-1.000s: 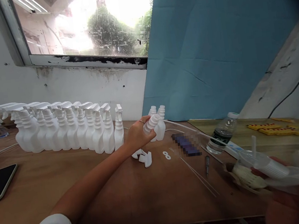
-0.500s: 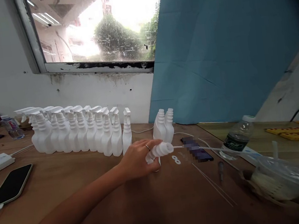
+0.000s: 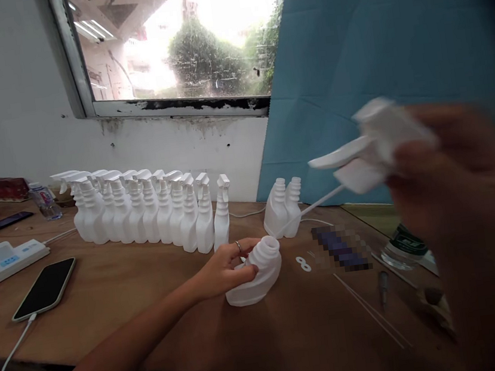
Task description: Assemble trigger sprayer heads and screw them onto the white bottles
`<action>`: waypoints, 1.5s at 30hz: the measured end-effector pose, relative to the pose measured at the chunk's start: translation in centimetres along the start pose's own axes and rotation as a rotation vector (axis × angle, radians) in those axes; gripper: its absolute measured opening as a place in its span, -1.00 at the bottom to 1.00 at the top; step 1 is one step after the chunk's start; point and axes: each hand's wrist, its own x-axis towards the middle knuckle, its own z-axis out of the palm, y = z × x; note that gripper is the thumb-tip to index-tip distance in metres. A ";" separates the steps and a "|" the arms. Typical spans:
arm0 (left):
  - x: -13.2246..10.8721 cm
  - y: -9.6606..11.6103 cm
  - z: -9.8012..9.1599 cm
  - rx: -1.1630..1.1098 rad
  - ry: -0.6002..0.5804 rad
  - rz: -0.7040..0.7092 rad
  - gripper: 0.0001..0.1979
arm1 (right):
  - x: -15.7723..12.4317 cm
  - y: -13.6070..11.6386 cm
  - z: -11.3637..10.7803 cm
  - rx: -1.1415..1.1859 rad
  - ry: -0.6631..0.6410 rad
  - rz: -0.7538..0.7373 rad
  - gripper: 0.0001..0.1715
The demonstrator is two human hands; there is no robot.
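Observation:
My left hand (image 3: pixel 224 266) grips a white open-necked plastic bottle (image 3: pixel 258 274) that stands tilted on the wooden table (image 3: pixel 164 316). My right hand (image 3: pixel 456 196), close to the camera and blurred, holds a white trigger spray head (image 3: pixel 373 146) with its thin dip tube (image 3: pixel 317 204) pointing down-left toward the bottle's neck. A row of several finished white spray bottles (image 3: pixel 151 212) stands along the wall. Two capless bottles (image 3: pixel 287 206) stand behind the held one.
A phone (image 3: pixel 46 288) on a cable and a white power strip (image 3: pixel 2 264) lie at the left. Loose dip tubes (image 3: pixel 371 312), a screwdriver (image 3: pixel 382 286), a clear water bottle (image 3: pixel 402 251) and small white rings (image 3: pixel 303 263) sit at the right. A blue sheet (image 3: pixel 370 44) hangs behind.
My left hand brought the bottle down from the far pair and set it on the table. My right hand rose into view with a trigger spray head.

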 end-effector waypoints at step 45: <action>0.4 4.1 -0.2 -0.158 0.283 0.210 -0.77 | -10.7 8.1 6.7 0.522 -0.409 0.491 -0.50</action>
